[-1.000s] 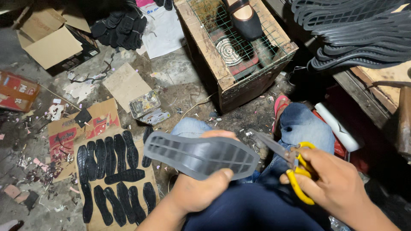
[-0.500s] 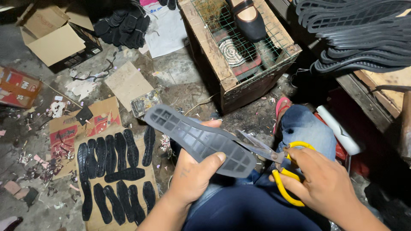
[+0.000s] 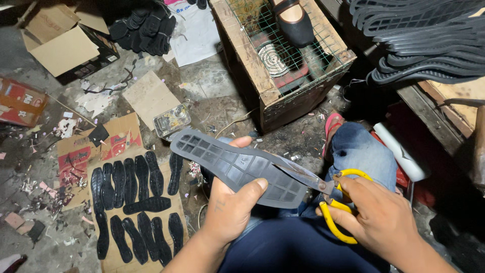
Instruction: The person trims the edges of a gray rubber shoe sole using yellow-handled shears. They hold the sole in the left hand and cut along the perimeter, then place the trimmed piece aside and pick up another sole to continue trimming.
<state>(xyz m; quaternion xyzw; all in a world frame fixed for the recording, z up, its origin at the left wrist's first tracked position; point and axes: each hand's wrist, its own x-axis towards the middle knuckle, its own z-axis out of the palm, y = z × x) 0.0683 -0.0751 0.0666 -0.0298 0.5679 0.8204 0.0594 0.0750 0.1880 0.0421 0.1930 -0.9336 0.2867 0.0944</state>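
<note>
The left hand [image 3: 230, 207] is closed around a grey rubber shoe sole [image 3: 237, 166], thumb pressed on its ribbed upper face and fingers curled beneath, holding it level above the person's lap. The right hand [image 3: 381, 220] is wrapped through the loops of yellow-handled scissors [image 3: 323, 194], whose blades lie nearly together along the sole's right end, touching its edge. Beyond the sole stands a wooden crate [image 3: 262, 76] topped with wire mesh, a black shoe [image 3: 295, 23] resting on it. Left of the sole, black soles [image 3: 134, 202] lie in rows on a flattened red-printed carton [image 3: 76, 151]. Farther left of the crate sits an open brown cardboard box [image 3: 63, 48], and a red package [image 3: 20, 101] lies at the picture's left edge.
</note>
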